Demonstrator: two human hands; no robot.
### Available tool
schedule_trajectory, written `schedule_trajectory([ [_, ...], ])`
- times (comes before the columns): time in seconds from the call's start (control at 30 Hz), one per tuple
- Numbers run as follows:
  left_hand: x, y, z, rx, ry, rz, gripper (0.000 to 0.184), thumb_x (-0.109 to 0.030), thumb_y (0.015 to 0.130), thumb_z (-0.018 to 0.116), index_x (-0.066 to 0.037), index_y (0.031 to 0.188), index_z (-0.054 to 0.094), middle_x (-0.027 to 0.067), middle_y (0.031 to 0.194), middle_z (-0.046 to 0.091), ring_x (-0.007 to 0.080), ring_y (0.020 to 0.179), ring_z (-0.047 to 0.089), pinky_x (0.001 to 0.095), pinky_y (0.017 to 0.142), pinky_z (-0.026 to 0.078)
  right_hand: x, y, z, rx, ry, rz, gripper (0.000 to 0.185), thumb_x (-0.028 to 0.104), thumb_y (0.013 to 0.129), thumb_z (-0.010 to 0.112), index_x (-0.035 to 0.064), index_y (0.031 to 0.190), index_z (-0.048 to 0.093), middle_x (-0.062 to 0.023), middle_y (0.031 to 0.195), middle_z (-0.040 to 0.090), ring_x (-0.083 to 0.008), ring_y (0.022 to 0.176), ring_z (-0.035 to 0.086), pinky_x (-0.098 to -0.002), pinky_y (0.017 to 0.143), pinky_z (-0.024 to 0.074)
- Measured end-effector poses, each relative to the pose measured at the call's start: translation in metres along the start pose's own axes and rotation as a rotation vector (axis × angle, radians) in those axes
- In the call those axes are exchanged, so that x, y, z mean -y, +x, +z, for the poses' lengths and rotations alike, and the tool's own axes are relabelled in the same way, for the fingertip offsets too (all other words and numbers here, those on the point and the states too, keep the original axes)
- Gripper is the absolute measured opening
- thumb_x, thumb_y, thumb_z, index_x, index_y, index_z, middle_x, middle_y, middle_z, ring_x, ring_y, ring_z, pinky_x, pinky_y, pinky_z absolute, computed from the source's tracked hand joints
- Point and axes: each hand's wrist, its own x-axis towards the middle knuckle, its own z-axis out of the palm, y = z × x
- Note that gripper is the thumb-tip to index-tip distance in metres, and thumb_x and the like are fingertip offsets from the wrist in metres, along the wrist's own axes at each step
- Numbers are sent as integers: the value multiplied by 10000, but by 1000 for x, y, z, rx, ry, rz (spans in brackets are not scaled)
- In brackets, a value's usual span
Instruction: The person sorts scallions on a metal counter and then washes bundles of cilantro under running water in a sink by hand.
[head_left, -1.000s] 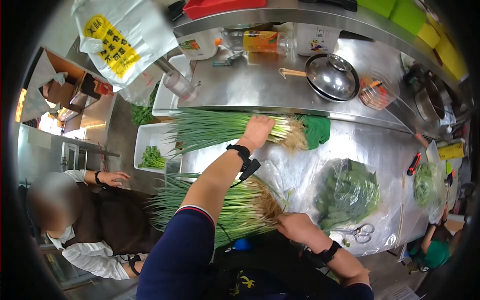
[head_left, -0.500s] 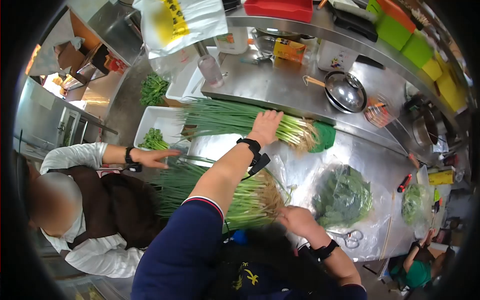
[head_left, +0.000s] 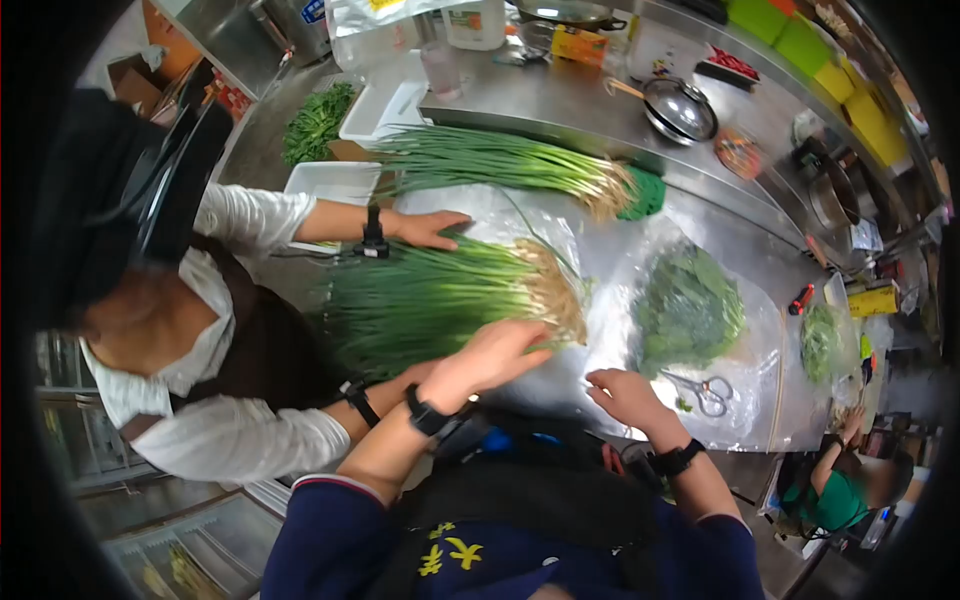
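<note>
A large bundle of green onions lies on the table in front of me, roots to the right. My left hand is at its near edge by the roots, fingers stretched out and thumb apart. My right hand hovers by the table's near edge, right of the roots, fingers curled with nothing visible in them. A co-worker's hand rests on the far side of the bundle; their other hand is partly hidden behind my left wrist. A second green onion bundle lies farther back.
Bagged leafy greens and scissors lie to my right, on clear plastic. A lidded pan stands on the raised steel shelf. A white tub is at the left. The co-worker leans in from the left; another person is far right.
My left hand has come back from the far bundle to the near one. My right hand has moved off the roots to the right. The co-worker has leaned in, reaching both hands to the near bundle.
</note>
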Motion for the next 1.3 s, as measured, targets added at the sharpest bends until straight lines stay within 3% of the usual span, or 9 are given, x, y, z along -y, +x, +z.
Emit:
schedule_trajectory([
  [0.2,-33,-125,64,-134,-164,-250,306,-208,806,619,-19,1044,586,130,926,641,258,877,626,339,732,482,-26,-48,24,112,59,-37,257,260,825,537,75,985,614,-137,916,636,-326,873,595,-422,748,470],
  [0.27,-45,-161,83,-175,-230,-458,310,-190,804,631,-17,1057,586,117,946,647,214,865,624,309,727,478,-33,-69,38,138,78,-32,253,263,826,537,76,978,612,-137,910,637,-324,873,595,-423,749,470],
  [0.37,-63,-198,110,-112,-279,-617,324,-203,807,636,-16,1066,586,105,955,649,189,849,611,297,739,471,-43,-96,55,178,61,-47,246,267,828,537,80,970,609,-135,901,639,-320,876,596,-424,749,469],
  [0.77,-74,-331,172,-304,-376,-861,347,-222,818,624,-2,1082,577,123,959,640,199,858,607,306,765,478,-29,-146,87,245,77,-66,288,275,834,544,67,1022,608,-133,889,652,-314,845,615,-391,725,485],
  [0.93,-58,-443,211,-546,-433,-1025,366,-235,818,623,0,1094,570,131,954,644,211,853,618,311,748,485,48,-117,124,439,163,-99,315,286,850,544,69,1072,603,-141,899,656,-270,853,634,-358,746,488],
  [1.1,-47,-568,244,-692,-486,-1245,369,-259,806,631,-3,1068,586,138,933,649,222,849,624,324,743,485,169,-87,205,578,42,-315,311,282,848,544,68,1066,603,-134,932,651,-282,879,620,-362,778,482],
  [1.23,-14,-675,279,-840,-556,-1249,359,-266,802,634,-5,1046,598,137,913,654,233,844,626,328,738,484,266,-81,282,631,-42,-515,321,290,859,522,60,1071,594,-144,958,641,-304,913,604,-373,792,476],
  [1.3,1,-723,287,-856,-374,-1320,338,-260,801,637,-8,1024,610,121,871,656,218,807,622,317,720,482,312,-80,318,689,-29,-587,318,291,857,520,64,1067,595,-155,956,634,-313,907,598,-371,790,474],
])
